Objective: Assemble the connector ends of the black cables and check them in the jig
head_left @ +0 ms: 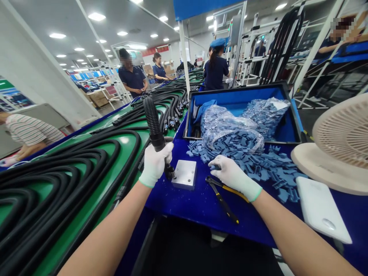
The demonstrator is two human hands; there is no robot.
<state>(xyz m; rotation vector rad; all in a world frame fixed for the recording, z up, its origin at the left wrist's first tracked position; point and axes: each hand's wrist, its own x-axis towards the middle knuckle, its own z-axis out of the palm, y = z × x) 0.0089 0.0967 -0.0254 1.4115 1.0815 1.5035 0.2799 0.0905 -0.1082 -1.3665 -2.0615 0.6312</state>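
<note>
My left hand [155,163], in a white glove, is closed around the end of a black corrugated hose [151,119] that stands upright in the grip. Beside its lower tip sits a metal block [185,174] with holes in its top. My gloved right hand [230,174] pinches a small blue-grey plastic clip [214,167] between thumb and fingers, just above the blue tabletop. Below that hand lies a pair of pliers [221,199] with black and yellow handles. A heap of loose blue-grey clips [255,165] spreads behind and right of my right hand.
A blue-lined bin [287,115] at the back holds plastic bags of clips. On the right are a white fan [345,134] and a white phone-like slab [322,207]. Many black hoses [94,168] cover the green conveyor [126,143] at left. Several people work farther off.
</note>
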